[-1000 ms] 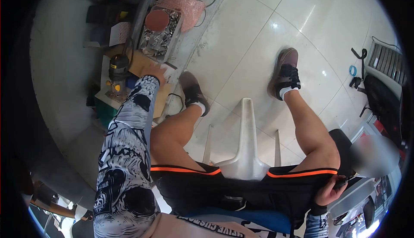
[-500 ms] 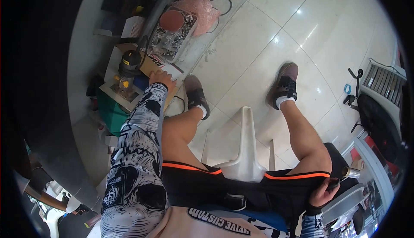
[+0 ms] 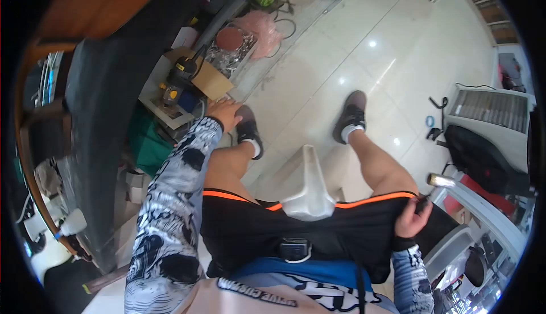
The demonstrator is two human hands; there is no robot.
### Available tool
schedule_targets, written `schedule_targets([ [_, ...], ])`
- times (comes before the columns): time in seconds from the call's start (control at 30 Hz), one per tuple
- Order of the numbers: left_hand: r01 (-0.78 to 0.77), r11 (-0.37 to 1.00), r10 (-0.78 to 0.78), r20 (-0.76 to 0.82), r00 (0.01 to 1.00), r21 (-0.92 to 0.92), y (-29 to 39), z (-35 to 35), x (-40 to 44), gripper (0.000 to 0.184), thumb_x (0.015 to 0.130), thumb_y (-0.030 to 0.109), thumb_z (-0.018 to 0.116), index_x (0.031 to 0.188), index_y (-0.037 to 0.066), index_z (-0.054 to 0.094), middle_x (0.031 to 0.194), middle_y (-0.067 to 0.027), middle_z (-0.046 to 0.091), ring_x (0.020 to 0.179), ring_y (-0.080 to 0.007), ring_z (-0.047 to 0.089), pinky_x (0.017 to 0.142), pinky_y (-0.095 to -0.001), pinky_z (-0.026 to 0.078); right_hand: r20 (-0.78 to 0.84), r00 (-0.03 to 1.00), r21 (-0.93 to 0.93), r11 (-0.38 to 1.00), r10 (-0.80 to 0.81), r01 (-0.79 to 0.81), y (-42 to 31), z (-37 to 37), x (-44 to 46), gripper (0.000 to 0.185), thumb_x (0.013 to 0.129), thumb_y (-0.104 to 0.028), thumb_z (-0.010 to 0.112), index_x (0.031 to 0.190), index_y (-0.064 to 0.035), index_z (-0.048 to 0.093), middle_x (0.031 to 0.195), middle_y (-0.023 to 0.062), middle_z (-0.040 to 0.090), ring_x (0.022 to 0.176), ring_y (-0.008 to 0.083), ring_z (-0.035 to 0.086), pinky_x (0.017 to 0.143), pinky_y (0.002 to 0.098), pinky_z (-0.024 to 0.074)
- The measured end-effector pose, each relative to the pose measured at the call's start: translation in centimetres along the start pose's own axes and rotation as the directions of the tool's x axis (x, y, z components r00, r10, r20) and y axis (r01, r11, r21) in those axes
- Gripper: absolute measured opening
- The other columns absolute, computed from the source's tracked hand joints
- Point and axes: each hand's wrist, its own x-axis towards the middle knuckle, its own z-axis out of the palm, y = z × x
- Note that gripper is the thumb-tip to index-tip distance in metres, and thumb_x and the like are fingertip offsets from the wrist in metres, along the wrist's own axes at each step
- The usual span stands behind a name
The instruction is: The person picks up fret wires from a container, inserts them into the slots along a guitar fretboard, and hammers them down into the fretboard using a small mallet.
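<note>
A black-and-yellow power tool [image 3: 183,71] sits beside a cardboard flap [image 3: 212,82]; near it, the left hand [image 3: 224,113] extends loose fingers (contact unclear), while the right hand [image 3: 412,221] grips a dark handle [image 3: 422,203], a metallic cylinder [image 3: 441,180] just beyond.

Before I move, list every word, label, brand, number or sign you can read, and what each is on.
"FIVE CUSTOM", upside down, on the shirt; blurred, start unclear.
Shirt's larger lettering: folded, unreadable.
Power tool: any lettering too small to read.
Left sleeve: print too blurred to read.
</note>
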Motion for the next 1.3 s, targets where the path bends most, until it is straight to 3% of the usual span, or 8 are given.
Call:
schedule_targets([
  [0.3, -0.117, 0.909, -0.021, -0.327, 0.945, -0.399, 6.3, -0.6, -13.0, 0.047, 0.089, 0.03, 0.067, 0.131, 0.009, 0.059, 0.127, -0.0187, 0.061, 0.118, -0.0357, 0.057, 0.101, -0.0423, 0.045, -0.004, 0.999, 0.103, 0.994, 0.032, -0.031, 1.4, 0.5, -1.0, 0.012, 0.093, -0.008, 0.061, 0.1, 0.0009, 0.056, 0.084, 0.0039, 0.059, 0.077, 0.011, 0.054, 0.073, 0.025, 0.0457],
  [0.47, -0.116, 0.953, -0.023, -0.446, 0.895, -0.282, 10.4, 0.5, -18.1, 0.041, 0.088, 0.031, 0.066, 0.123, 0.009, 0.064, 0.12, -0.0165, 0.066, 0.113, -0.0357, 0.06, 0.098, -0.0428, 0.047, 0.143, 0.949, 0.266, 0.913, 0.281, -0.31, 0.6, -2.5, -2.2, 0.01, 0.094, -0.01, 0.06, 0.099, -0.0045, 0.053, 0.072, 0.0002, 0.052, 0.059, 0.0072, 0.048, 0.054, 0.0257, 0.0435],
  [0.53, -0.054, 0.973, -0.019, -0.31, 0.95, -0.223, 11.5, -0.3, -19.4, 0.04, 0.089, 0.033, 0.065, 0.122, 0.01, 0.065, 0.117, -0.0152, 0.067, 0.112, -0.0348, 0.061, 0.097, -0.0437, 0.047, 0.196, 0.891, 0.409, 0.792, 0.41, -0.454, -0.7, -3.0, -2.7, 0.009, 0.094, -0.01, 0.057, 0.098, -0.0091, 0.049, 0.062, -0.0028, 0.043, 0.044, 0.006, 0.039, 0.036, 0.0261, 0.0359],
  [0.83, 0.002, 0.986, -0.022, -0.119, 0.993, -0.164, 11.1, 0.2, -16.2, 0.041, 0.09, 0.032, 0.064, 0.125, 0.012, 0.063, 0.119, -0.0144, 0.066, 0.112, -0.0343, 0.06, 0.098, -0.0451, 0.046, 0.212, 0.866, 0.635, 0.61, 0.453, -0.474, -4.2, 2.1, 3.5, 0.013, 0.094, -0.012, 0.061, 0.089, -0.012, 0.048, 0.066, -0.0038, 0.041, 0.051, 0.0071, 0.038, 0.053, 0.0278, 0.0448],
  [0.9, 0.019, 0.997, -0.014, 0.059, 0.998, -0.08, 10.9, -0.5, -13.7, 0.042, 0.089, 0.033, 0.064, 0.126, 0.011, 0.062, 0.119, -0.0147, 0.065, 0.113, -0.0341, 0.06, 0.098, -0.045, 0.046, 0.25, 0.857, 0.6, 0.623, 0.45, -0.502, -4.1, 6.4, 6.1, 0.015, 0.093, -0.013, 0.063, 0.088, -0.0115, 0.049, 0.065, -0.0035, 0.041, 0.05, 0.0074, 0.039, 0.052, 0.028, 0.0449],
  [1.03, 0.008, 0.956, -0.011, -0.01, 1.0, -0.292, 9.0, 1.8, -8.3, 0.04, 0.089, 0.032, 0.064, 0.118, 0.006, 0.065, 0.11, -0.0165, 0.068, 0.105, -0.0378, 0.063, 0.092, -0.0463, 0.049, 0.35, 0.802, 0.456, 0.659, 0.485, -0.598, -2.8, 14.9, 9.1, 0.017, 0.091, -0.014, 0.065, 0.085, -0.012, 0.05, 0.061, -0.0049, 0.041, 0.047, 0.0063, 0.038, 0.048, 0.0262, 0.0399],
  [1.23, 0.067, 0.931, 0.038, 0.277, 0.96, -0.36, 12.7, 1.1, -3.7, 0.032, 0.086, 0.024, 0.068, 0.112, 0.006, 0.065, 0.104, -0.0203, 0.067, 0.099, -0.0388, 0.063, 0.088, -0.047, 0.05, 0.469, 0.623, 0.132, 0.648, 0.625, -0.75, -2.2, 20.8, 10.3, 0.017, 0.088, -0.012, 0.068, 0.084, -0.007, 0.052, 0.062, -0.0023, 0.047, 0.045, 0.0088, 0.046, 0.043, 0.0258, 0.0411],
  [1.3, -0.078, 0.913, 0.127, 0.097, 0.987, -0.401, 14.5, 5.1, -4.0, 0.033, 0.088, 0.025, 0.066, 0.116, 0.007, 0.063, 0.107, -0.0192, 0.066, 0.102, -0.0374, 0.062, 0.09, -0.046, 0.049, 0.5, 0.554, 0.116, 0.582, 0.666, -0.805, -2.6, 21.7, 9.7, 0.018, 0.087, -0.011, 0.069, 0.085, -0.0061, 0.052, 0.061, -0.0014, 0.048, 0.044, 0.0094, 0.047, 0.042, 0.0254, 0.0415],
])
